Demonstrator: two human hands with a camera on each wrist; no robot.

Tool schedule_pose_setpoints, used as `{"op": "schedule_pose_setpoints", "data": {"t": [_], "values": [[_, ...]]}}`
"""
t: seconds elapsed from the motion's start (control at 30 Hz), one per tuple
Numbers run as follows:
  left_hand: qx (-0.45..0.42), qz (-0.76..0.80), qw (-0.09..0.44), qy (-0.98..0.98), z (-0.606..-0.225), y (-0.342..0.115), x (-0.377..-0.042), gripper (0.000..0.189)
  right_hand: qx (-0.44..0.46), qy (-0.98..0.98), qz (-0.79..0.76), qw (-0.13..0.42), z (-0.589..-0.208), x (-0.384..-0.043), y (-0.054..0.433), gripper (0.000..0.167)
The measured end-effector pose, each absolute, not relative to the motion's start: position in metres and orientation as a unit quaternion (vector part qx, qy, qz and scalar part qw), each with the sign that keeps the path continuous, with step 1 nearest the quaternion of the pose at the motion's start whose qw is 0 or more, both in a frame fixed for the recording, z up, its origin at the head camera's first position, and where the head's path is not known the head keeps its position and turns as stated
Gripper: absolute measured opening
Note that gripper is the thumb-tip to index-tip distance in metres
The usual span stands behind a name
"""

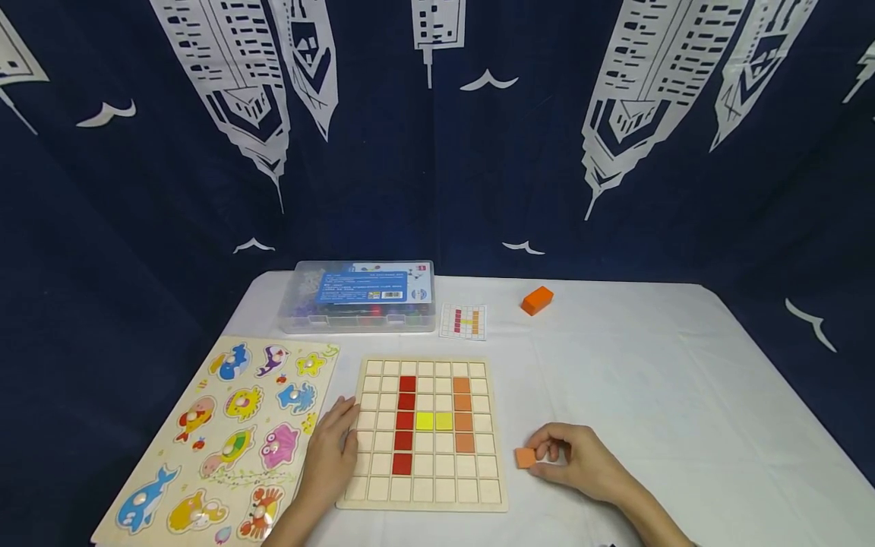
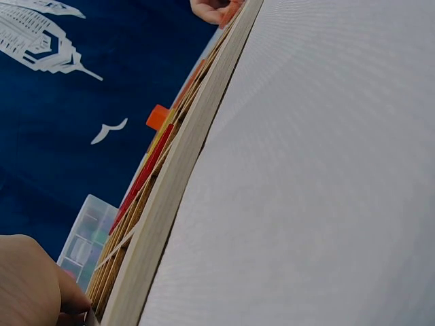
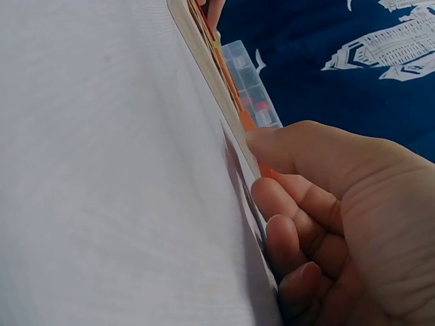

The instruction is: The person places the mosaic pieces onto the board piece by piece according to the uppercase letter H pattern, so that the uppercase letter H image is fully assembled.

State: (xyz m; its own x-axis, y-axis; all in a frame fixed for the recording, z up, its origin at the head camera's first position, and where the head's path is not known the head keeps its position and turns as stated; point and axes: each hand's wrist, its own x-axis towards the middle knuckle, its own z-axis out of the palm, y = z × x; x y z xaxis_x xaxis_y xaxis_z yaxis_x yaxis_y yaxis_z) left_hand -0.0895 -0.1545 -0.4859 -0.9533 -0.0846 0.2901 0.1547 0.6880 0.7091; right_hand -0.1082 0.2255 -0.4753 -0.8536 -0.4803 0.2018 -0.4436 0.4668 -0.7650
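Observation:
A square wooden grid board (image 1: 424, 490) lies on the table. It bears a column of red tiles (image 1: 405, 420), a pair of yellow tiles (image 1: 434, 421) in the middle and a column of several orange tiles (image 1: 463, 403). My left hand (image 1: 330, 448) rests against the board's left edge, fingertips at the rim. To the right of the board, my right hand (image 1: 574, 460) pinches a small orange square tile (image 1: 525, 457) between thumb and fingers. The right wrist view shows the thumb on that tile, close to the board's edge.
Left of the board lies a sea-animal peg puzzle (image 1: 157, 425), partly under the left forearm. Behind stand a clear plastic box (image 1: 358, 319) with a blue label and a small pattern card (image 1: 463, 322). An orange block (image 1: 537, 301) sits at the back right.

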Motion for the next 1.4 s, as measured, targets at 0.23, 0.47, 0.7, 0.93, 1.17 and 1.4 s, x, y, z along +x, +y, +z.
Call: {"op": "schedule_pose_setpoints", "data": {"t": [0.23, 0.47, 0.7, 0.93, 1.17, 1.4], "values": [[-0.018, -0.397, 0.149, -0.905, -0.485, -0.154, -0.091, 0.038, -0.256, 0.861, -0.440, 0.012, -0.470, -0.111, 0.224, 0.025], [-0.015, -0.399, 0.153, -0.904, -0.486, -0.155, -0.091, 0.038, -0.260, 0.864, -0.430, 0.032, -0.456, -0.115, 0.203, 0.024], [-0.017, -0.398, 0.151, -0.905, -0.488, -0.154, -0.092, 0.038, -0.290, 0.851, -0.434, 0.060, -0.447, -0.113, 0.168, 0.022], [-0.017, -0.401, 0.150, -0.903, -0.487, -0.152, -0.091, 0.038, -0.310, 0.839, -0.443, 0.061, -0.451, -0.112, 0.150, 0.024], [-0.022, -0.396, 0.157, -0.905, -0.486, -0.153, -0.090, 0.038, -0.314, 0.841, -0.436, 0.067, -0.457, -0.110, 0.147, 0.024], [-0.025, -0.396, 0.160, -0.904, -0.485, -0.154, -0.090, 0.037, -0.313, 0.851, -0.416, 0.073, -0.459, -0.110, 0.145, 0.023]]}}
